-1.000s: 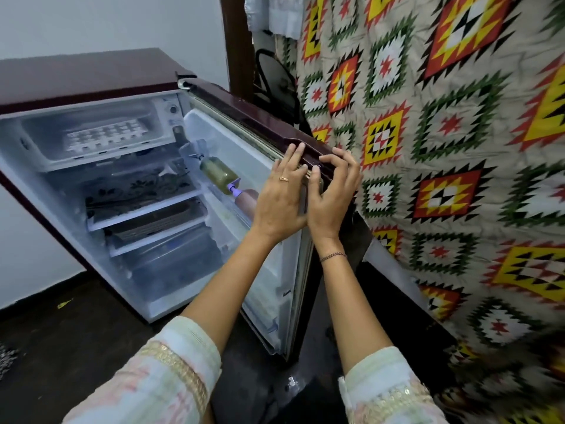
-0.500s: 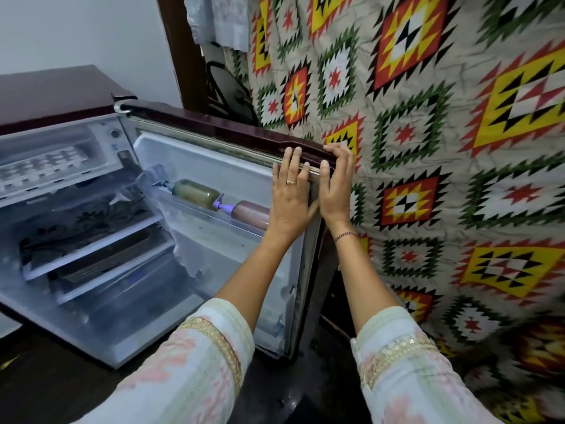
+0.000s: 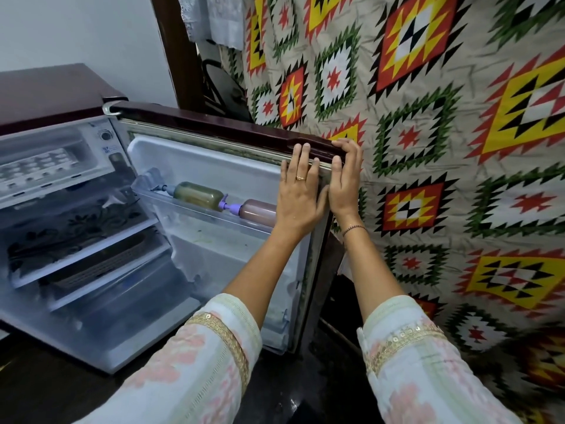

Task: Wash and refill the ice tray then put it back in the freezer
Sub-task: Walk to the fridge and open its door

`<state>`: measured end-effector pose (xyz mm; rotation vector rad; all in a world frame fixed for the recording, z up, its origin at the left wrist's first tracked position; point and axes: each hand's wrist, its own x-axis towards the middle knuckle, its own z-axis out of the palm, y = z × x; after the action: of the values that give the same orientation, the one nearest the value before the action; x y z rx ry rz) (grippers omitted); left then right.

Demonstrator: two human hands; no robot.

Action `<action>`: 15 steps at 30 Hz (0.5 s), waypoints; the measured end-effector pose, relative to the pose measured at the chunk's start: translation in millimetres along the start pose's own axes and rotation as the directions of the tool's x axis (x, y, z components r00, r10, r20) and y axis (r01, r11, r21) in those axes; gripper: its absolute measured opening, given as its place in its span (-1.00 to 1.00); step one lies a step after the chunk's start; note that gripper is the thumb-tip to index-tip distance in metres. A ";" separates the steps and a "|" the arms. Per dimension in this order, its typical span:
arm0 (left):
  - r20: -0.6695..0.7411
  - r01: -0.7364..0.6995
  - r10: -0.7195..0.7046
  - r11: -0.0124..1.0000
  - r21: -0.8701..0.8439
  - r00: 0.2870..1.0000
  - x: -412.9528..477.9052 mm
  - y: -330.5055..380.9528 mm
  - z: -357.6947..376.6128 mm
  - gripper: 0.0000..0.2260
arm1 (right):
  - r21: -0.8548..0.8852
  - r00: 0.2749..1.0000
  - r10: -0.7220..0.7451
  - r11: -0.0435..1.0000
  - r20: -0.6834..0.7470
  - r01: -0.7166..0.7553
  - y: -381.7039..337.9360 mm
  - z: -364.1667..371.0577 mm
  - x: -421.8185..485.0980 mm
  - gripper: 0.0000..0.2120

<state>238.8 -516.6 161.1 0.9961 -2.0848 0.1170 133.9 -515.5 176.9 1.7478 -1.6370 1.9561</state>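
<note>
At the far left we see the freezer compartment (image 3: 46,154) at the top of the open fridge, and the white ice tray (image 3: 36,169) lies inside it, with shelves (image 3: 82,252) below. Moving right, the fridge door (image 3: 214,166) stands swung wide, its rack holding two pump bottles lying on their sides, one greenish (image 3: 198,194) and one brownish (image 3: 258,211). Next comes our left hand (image 3: 298,197), flat against the door's inner face near its top free corner, fingers (image 3: 301,157) straight and close together, a ring on one. Just beside it our right hand (image 3: 347,179) hooks over the door's upper edge, fingers (image 3: 344,145) curled on the maroon rim, thumb on the inner side. Furthest right hangs a patterned cloth (image 3: 458,179).
</note>
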 end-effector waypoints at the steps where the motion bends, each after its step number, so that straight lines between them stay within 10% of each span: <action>1: 0.007 -0.004 0.004 1.000 -0.008 1.000 -1.0 -1.1 -2.2 -0.55 | -0.007 1.000 -0.001 1.000 -0.007 0.001 -0.4 0.2 -0.4 -0.74; 10: 0.095 0.036 -0.035 0.999 -0.007 0.995 -10.8 -14.9 -36.4 -0.56 | -0.270 0.991 0.011 0.962 -0.130 -0.046 -33.0 5.8 -22.9 -0.59; 15: 0.070 0.178 -0.185 0.979 0.098 0.980 -37.1 -34.4 -54.6 -0.51 | -0.399 0.991 -0.115 0.907 0.068 0.133 -61.9 25.5 -59.3 -0.50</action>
<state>310.3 -496.0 163.5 1.2602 -2.0631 0.0806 211.8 -472.5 167.6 1.6880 -1.7378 1.4068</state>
